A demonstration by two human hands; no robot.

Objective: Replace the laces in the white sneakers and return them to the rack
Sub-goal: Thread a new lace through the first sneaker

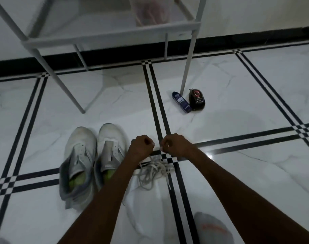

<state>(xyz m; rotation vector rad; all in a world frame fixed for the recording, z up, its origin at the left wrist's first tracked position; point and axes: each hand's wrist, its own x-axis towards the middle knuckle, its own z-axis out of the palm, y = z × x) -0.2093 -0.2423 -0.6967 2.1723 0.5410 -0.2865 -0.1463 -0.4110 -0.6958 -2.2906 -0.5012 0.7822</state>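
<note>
My left hand (141,147) and right hand (175,145): both held over floor (256,164), fingers curled tight, close together, apparently pinching lace; exact hold cannot tell. Laces (153,170): loose white tangle on floor just below my hands. Sneakers (93,155): pair, unlaced, side by side, left of my left hand. Rack (113,37): beyond hands. Two bottles (189,102): beyond right hand, by rack leg.
</note>
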